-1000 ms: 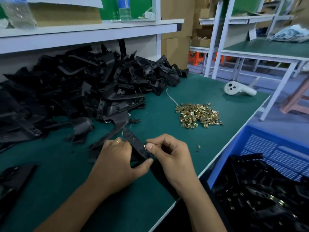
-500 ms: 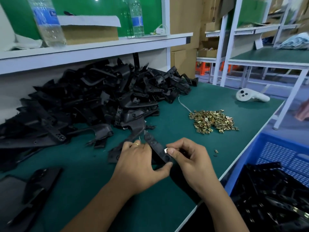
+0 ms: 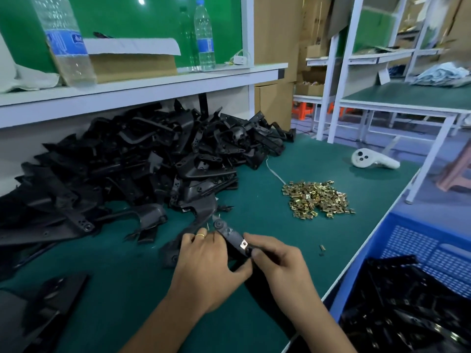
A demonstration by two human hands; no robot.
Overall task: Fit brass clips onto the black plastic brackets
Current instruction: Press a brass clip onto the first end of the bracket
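We see the left hand (image 3: 207, 266) and right hand (image 3: 277, 263) both curled round one black bracket (image 3: 230, 234) held above the green counter (image 3: 267, 220), near its front edge; a brass clip (image 3: 244, 243) sits on the bracket beside the right thumb. Bare mat lies between the hands and the heap of clips (image 3: 317, 200). The bracket pile (image 3: 127, 169) fills the counter's left. Since the earlier frame the right thumb has uncovered the clip. One blue crate (image 3: 413, 240) stands right.
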